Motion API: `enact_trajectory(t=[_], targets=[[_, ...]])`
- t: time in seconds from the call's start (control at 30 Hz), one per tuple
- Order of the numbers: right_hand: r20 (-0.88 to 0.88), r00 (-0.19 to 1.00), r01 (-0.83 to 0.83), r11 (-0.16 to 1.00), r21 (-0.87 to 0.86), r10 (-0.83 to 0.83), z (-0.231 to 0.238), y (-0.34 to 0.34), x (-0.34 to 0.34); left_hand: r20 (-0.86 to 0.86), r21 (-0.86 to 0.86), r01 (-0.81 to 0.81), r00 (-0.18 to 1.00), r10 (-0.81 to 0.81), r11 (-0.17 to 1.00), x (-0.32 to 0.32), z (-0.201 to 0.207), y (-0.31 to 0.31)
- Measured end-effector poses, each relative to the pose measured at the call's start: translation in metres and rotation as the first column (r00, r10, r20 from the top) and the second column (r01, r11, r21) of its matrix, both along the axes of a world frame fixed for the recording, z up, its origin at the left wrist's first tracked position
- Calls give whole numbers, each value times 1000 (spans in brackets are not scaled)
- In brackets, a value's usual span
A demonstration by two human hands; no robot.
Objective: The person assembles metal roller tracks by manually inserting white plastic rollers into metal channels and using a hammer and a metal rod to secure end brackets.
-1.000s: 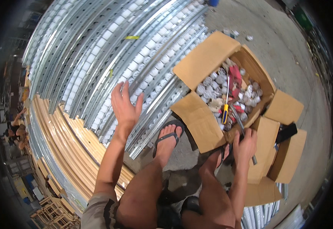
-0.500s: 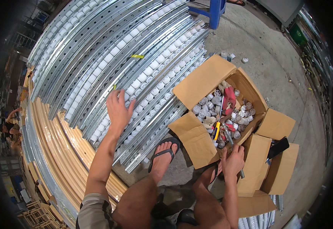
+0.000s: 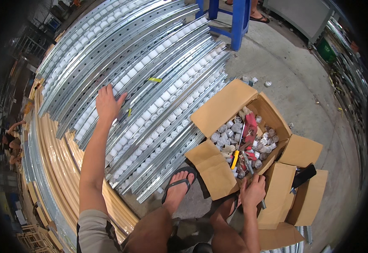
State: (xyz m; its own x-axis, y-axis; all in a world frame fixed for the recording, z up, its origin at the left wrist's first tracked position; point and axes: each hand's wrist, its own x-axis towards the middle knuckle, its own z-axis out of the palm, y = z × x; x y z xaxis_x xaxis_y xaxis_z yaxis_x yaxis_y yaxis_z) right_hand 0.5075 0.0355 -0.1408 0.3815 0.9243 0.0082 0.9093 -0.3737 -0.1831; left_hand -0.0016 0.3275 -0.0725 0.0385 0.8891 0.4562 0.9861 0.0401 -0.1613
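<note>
Head view: the right hand [image 3: 252, 192] grasps a metal bar [image 3: 263, 205] at the near edge of the open cardboard box [image 3: 276, 116]. Left of the box, the left hand [image 3: 109, 103] spreads, apparently empty, over steel roller tracks [image 3: 163, 101]; contact unclear. The operator should keep the bar clear of the box flaps [image 3: 212, 169].

I see fairly bright light over the open cardboard box [image 3: 275, 114], with glare streaking the metal rails [image 3: 108, 57] to its left and the shiny plastic-wrapped tan tubes [image 3: 59, 156] farther left. Shadow darkens the floor [image 3: 297, 84] beside its left flap [image 3: 212, 170]. Far from the box, edges bend, blur and blacken.
</note>
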Motion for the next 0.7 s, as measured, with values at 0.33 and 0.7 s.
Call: enact_trajectory(t=[0.33, 0.7], targets=[[15, 1000, -26, 998, 49, 25, -4, -4, 3, -5, -15, 29, 1000, -30, 999, 8, 12, 3], [-2, 1000, -24, 999, 36, 24, 0, -5, 3, 230, -154, 26, 973, 11, 988, -12, 9, -79]])
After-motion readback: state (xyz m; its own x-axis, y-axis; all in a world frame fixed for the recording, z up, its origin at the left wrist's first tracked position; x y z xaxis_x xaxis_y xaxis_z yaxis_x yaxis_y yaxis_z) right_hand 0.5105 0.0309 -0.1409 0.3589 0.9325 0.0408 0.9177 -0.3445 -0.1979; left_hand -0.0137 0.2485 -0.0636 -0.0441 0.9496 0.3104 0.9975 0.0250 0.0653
